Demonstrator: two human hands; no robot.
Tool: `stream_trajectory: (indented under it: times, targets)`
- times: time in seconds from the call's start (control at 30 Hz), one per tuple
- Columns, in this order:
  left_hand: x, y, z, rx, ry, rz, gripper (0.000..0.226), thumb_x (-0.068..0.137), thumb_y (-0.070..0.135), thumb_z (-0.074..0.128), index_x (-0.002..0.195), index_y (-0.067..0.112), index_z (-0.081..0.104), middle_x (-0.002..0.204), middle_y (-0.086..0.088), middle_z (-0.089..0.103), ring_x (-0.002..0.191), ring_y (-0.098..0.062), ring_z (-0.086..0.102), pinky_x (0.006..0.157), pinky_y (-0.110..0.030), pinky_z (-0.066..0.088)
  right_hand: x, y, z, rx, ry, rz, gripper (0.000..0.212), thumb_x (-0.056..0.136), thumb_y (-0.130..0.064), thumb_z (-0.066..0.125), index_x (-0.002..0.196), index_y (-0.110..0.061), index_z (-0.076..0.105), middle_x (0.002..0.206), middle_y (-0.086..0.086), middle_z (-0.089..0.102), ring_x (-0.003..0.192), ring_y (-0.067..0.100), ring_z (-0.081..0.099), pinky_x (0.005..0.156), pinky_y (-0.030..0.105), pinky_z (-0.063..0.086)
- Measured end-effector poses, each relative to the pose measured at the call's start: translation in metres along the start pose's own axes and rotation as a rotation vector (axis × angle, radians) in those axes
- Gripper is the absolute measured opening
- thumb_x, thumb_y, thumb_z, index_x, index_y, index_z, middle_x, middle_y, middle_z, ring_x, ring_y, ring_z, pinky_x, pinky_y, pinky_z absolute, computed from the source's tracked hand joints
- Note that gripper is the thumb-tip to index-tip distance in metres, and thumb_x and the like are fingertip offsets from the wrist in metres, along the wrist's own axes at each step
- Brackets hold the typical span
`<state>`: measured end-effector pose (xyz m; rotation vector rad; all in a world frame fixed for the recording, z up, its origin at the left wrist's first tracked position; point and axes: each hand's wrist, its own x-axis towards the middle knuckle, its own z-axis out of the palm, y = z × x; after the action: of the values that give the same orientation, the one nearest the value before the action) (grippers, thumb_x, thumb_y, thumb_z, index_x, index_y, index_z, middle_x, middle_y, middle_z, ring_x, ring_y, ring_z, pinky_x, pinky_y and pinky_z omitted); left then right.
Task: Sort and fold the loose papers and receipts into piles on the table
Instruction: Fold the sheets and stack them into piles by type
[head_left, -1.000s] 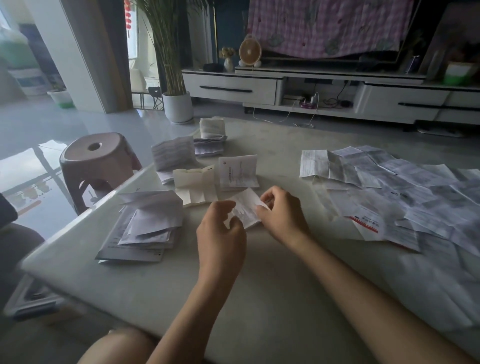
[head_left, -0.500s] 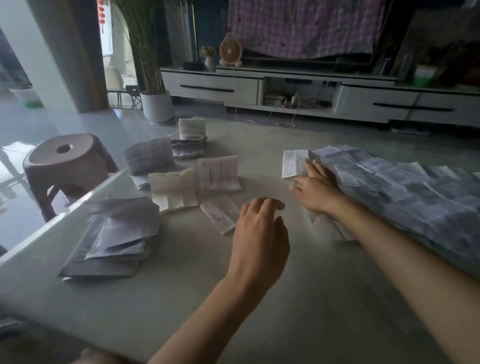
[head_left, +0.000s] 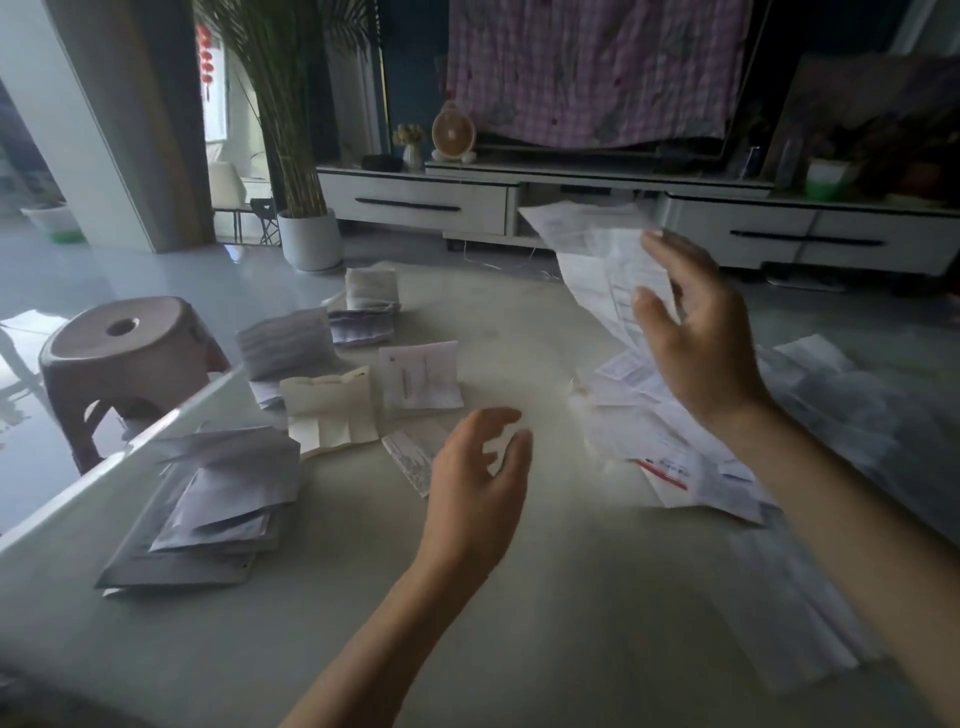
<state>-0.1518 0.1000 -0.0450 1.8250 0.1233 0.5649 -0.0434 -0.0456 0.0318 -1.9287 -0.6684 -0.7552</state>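
Several paper piles (head_left: 208, 499) dot the pale table (head_left: 545, 597); left hand (head_left: 475, 493) loose, right hand (head_left: 701, 343) gripping receipt (head_left: 597, 254).

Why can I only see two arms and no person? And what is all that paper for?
No machine here: a person wears one camera on their head, looking down, so every picture shows only their own arms. The right hand holds a long receipt up in the air. The left hand hovers open above the table, holding nothing. On the table's left lie folded piles; on its right, a messy heap of loose papers waits for sorting. A pink stool stands beside the table.
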Motion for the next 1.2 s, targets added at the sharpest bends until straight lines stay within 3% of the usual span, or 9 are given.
stream_trajectory:
  times: [0.3,0.63,0.7,0.83,0.93,1.0,1.07,1.13,1.2]
  targets:
    - [-0.009,0.021,0.009,-0.464,-0.186,-0.319,0.015,0.088,0.021,0.054,0.102,0.019,0.060,0.117,-0.008,0.062,0.110,-0.019,0.059,0.091,-0.032,0.049,0.005,-0.046,-0.088,0.490,0.256,0.336,0.055,0.081,-0.012,0.061,0.134,-0.013,0.048,0.129,0.003,0.057,0.114,0.011,0.058,0.101,0.038,0.046]
    - [0.087,0.110,0.060,-0.215,-0.385,-0.058,0.093,0.065,0.032,0.082,0.142,0.024,0.030,0.142,-0.005,0.041,0.127,-0.023,0.042,0.101,-0.032,0.038,0.089,-0.085,-0.149,0.677,0.271,0.373,0.041,0.084,-0.001,0.057,0.125,-0.006,0.057,0.110,0.009,0.063,0.094,0.018,0.061,0.080,0.030,0.051]
    - [0.102,0.135,0.063,-0.231,-0.422,0.016,0.087,0.066,0.022,0.082,0.138,0.020,0.034,0.130,-0.007,0.051,0.114,-0.020,0.053,0.087,-0.025,0.047,0.111,-0.096,-0.170,0.715,0.297,0.367,0.039,0.084,0.000,0.056,0.122,-0.003,0.058,0.109,0.011,0.064,0.101,0.024,0.060,0.089,0.036,0.051]
    - [0.110,0.160,0.054,-0.248,-0.507,0.062,0.057,0.065,0.009,0.078,0.118,0.011,0.057,0.102,-0.006,0.069,0.092,-0.017,0.066,0.084,-0.029,0.053,0.134,-0.094,-0.197,0.713,0.336,0.393,0.015,0.083,0.006,0.051,0.092,0.015,0.059,0.074,0.012,0.051,0.065,0.018,0.048,0.059,0.028,0.038]
    - [0.104,0.177,0.048,-0.245,-0.594,0.107,0.025,0.071,0.008,0.073,0.094,0.012,0.066,0.088,-0.002,0.072,0.085,-0.017,0.067,0.077,-0.029,0.056,0.141,-0.077,-0.219,0.722,0.347,0.519,0.018,0.086,0.001,0.051,0.070,-0.007,0.055,0.072,0.010,0.056,0.064,0.021,0.055,0.058,0.029,0.044]
    - [0.098,0.188,0.048,-0.236,-0.591,0.099,0.012,0.082,0.008,0.066,0.094,0.008,0.066,0.090,-0.006,0.069,0.086,-0.020,0.067,0.075,-0.032,0.057,0.139,-0.064,-0.229,0.656,0.340,0.620,0.011,0.086,-0.007,0.056,0.096,-0.007,0.060,0.092,0.013,0.061,0.079,0.025,0.060,0.059,0.030,0.049]
    - [0.093,0.200,0.048,-0.245,-0.568,0.108,0.009,0.085,0.011,0.060,0.093,0.007,0.065,0.088,-0.007,0.068,0.086,-0.022,0.066,0.079,-0.037,0.057,0.130,-0.050,-0.233,0.292,0.227,0.679,0.052,0.088,-0.021,0.059,0.135,-0.009,0.041,0.130,0.015,0.050,0.108,0.027,0.055,0.078,0.035,0.050]
    - [0.090,0.214,0.049,-0.256,-0.538,0.135,0.011,0.086,0.012,0.060,0.094,0.007,0.066,0.091,-0.008,0.068,0.088,-0.024,0.065,0.085,-0.042,0.054,0.116,-0.053,-0.236,-0.138,0.190,0.515,0.066,0.089,-0.032,0.057,0.144,-0.012,0.028,0.147,0.012,0.033,0.130,0.029,0.038,0.101,0.039,0.039]
    - [0.087,0.228,0.051,-0.258,-0.519,0.179,0.013,0.086,0.013,0.061,0.096,0.009,0.067,0.093,-0.009,0.068,0.089,-0.023,0.065,0.085,-0.042,0.053,0.098,-0.077,-0.235,-0.307,0.187,0.193,0.052,0.090,-0.035,0.056,0.134,-0.010,0.046,0.141,0.011,0.042,0.129,0.026,0.041,0.099,0.029,0.036]
